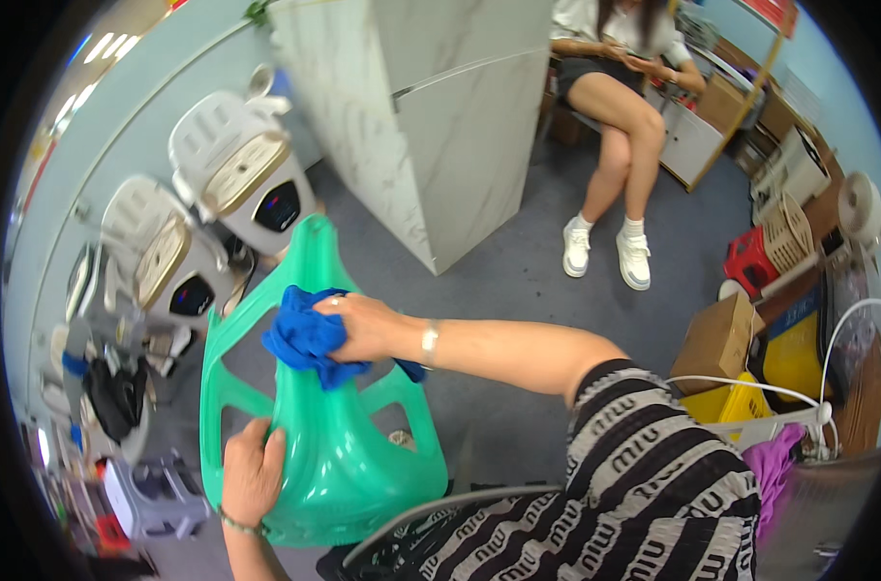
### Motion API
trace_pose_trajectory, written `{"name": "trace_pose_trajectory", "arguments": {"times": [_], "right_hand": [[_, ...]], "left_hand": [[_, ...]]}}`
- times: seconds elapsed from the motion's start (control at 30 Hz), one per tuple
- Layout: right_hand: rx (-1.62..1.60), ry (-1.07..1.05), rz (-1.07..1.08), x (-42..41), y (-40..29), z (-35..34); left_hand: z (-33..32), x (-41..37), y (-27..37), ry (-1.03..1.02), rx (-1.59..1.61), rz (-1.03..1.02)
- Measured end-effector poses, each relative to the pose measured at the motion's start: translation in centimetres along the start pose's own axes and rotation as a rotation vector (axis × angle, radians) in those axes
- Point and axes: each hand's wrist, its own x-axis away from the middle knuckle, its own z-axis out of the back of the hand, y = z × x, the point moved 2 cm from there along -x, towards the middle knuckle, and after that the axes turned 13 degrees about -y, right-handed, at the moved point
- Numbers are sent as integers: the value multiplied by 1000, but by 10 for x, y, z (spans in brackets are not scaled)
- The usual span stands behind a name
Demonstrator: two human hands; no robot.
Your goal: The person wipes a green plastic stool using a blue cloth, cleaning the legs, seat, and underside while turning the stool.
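Note:
A glossy green plastic stool (331, 465) fills the space right before me, tilted, with one leg pointing away from me. Bunched in my right hand (368, 330) is a blue cloth (304, 334), pressed against the stool's leg near the side openings. My left hand (252, 468) grips the stool at its near left side, the thumb lying along the plastic. The cloth hides the part of the leg under it, and the fingertips of my left hand are out of sight.
Two white foot-bath chairs (237, 171) (161, 254) stand at the left. A marble-patterned cabinet (477, 138) rises ahead. Beyond it sits a person (615, 109). Along the right are a cardboard box (716, 341), a white fan (860, 207) and a purple cloth (773, 465). A grey stool (150, 494) is lower left.

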Motion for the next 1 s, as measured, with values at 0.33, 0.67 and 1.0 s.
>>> {"name": "trace_pose_trajectory", "arguments": {"times": [0.33, 0.67, 1.0], "right_hand": [[-59, -44, 190, 47, -33, -34], [-82, 145, 123, 13, -12, -22], [315, -123, -354, -77, 67, 23]], "left_hand": [[-6, -39, -34, -64, 107, 21], [-10, -56, -16, -81, 4, -122], [-15, -28, 17, -1, -42, -51]]}}
